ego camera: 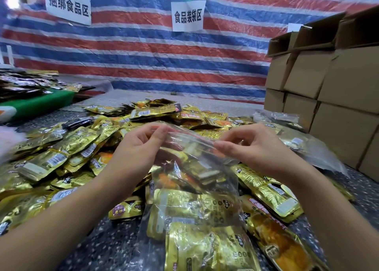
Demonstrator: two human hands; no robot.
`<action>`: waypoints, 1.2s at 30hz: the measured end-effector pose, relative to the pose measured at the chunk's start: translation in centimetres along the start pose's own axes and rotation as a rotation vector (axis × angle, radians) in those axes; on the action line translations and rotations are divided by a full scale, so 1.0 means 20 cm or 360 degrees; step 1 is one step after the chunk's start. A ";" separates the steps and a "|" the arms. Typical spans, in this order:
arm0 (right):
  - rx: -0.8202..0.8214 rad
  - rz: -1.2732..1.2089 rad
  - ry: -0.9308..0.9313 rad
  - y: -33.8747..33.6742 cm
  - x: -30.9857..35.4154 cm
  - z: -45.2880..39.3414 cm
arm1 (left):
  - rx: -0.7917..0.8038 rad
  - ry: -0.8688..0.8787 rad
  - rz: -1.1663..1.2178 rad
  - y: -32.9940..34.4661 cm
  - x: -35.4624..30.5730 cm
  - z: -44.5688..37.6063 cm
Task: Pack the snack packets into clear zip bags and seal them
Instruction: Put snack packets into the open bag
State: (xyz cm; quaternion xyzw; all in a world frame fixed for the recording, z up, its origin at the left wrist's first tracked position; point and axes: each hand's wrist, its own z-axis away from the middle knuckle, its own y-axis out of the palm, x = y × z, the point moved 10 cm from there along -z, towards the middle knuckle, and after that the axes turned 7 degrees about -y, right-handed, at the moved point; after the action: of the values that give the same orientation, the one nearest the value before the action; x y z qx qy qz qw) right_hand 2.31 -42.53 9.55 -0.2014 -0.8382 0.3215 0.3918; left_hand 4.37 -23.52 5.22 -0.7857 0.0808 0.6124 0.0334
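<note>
Snack packets [67, 154] in gold foil lie heaped across a dark speckled table [106, 242], spreading from the left edge to the far middle, with more of them under and beside both forearms. Above the heap, a clear zip bag [194, 180] is held up by its top edge, its body hanging toward the camera and resting on the packets below. Several gold packets show through its plastic, stacked in the lower part of the bag. A thin red line runs along the bag's mouth between the two hands.

The left hand [139, 143] pinches the left end of the bag's top edge between thumb and fingertips, the fingers curled. The right hand [252, 145] pinches the same edge farther right, thumb and forefinger pressed together on the strip, the other fingers loosely bent above it. Whether the zip is pressed closed along its whole length cannot be told; the plastic between the hands looks wrinkled.

Right of the right hand, another clear bag with packets inside [303, 145] lies on the table, close to a stack of brown cardboard boxes [320, 82] that rises along the right side. At the far left a green tray [41, 104] carries a separate pile of darker packets. Behind everything hangs a red, white and blue striped tarpaulin [143, 51] with two white paper signs [188, 15] printed in black characters fixed to it.
</note>
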 end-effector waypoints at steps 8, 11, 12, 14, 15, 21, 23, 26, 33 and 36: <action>0.0017 0.0125 -0.0187 -0.01 0.03 0.02 | -0.0075 -0.0002 0.0007 -0.03 0.00 0.00; 0.0122 0.0265 -0.0169 0.01 0.02 0.03 | -0.0101 0.0003 0.0026 -0.03 0.00 0.00; 0.0104 0.0301 -0.0172 0.01 0.02 0.03 | -0.0104 0.0003 0.0036 -0.03 0.00 0.00; -0.0052 0.0315 -0.0207 -0.03 0.03 0.02 | -0.0116 -0.0001 0.0046 -0.04 0.00 0.00; -0.0151 0.0284 -0.0230 -0.06 0.05 0.02 | -0.0129 -0.0007 0.0048 -0.05 0.00 -0.01; -0.0404 -0.0072 -0.0150 -0.11 0.02 0.02 | -0.0143 -0.0015 0.0045 -0.06 0.01 -0.01; -0.0493 -0.0139 -0.0095 -0.12 -0.01 0.02 | -0.0138 -0.0025 0.0056 -0.06 0.01 -0.01; -0.0608 -0.0225 -0.0009 -0.15 -0.04 0.02 | -0.0122 -0.0019 0.0039 -0.05 0.01 -0.01; -0.0127 -0.0398 -0.0041 -0.01 0.01 0.01 | -0.0056 -0.0006 0.0028 -0.03 0.01 -0.01; -0.0143 -0.0435 -0.0038 -0.01 0.00 0.00 | -0.0020 0.0004 0.0003 -0.02 0.01 -0.01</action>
State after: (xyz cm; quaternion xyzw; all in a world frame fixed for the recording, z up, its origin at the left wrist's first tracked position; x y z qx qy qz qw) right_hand 2.23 -42.64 9.60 -0.0989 -0.8759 0.2297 0.4126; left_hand 4.73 -23.12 5.13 -0.7865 0.0776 0.6120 0.0278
